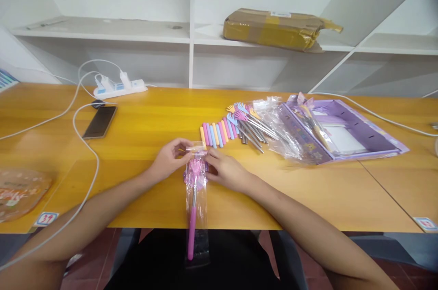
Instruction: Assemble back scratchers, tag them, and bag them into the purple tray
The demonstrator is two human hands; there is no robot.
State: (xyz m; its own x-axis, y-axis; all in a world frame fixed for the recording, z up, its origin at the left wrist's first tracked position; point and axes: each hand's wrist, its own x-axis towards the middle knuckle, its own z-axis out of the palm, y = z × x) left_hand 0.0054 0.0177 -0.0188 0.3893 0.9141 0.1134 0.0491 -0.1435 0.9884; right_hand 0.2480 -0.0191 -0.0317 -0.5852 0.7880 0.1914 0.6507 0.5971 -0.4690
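Observation:
A pink back scratcher (192,224) with a hand-shaped head and metal shaft lies inside a long clear plastic bag (201,221). The bag's lower end hangs past the table's front edge. My left hand (170,158) pinches the bag's upper left edge between thumb and fingers. On the opposite side, my right hand (226,170) has its fingers closed at the bag's upper right edge. A purple patterned card (187,179) shows around the scratcher's head; whether it is inside or under the bag I cannot tell.
Pastel handles (215,132) lie in a row beyond my hands, beside metal-shafted scratcher heads (251,121). Clear bags (284,132) and a purple box (376,137) sit to the right. A phone (100,121), power strip (119,88) and loose white cable (96,162) are leftward.

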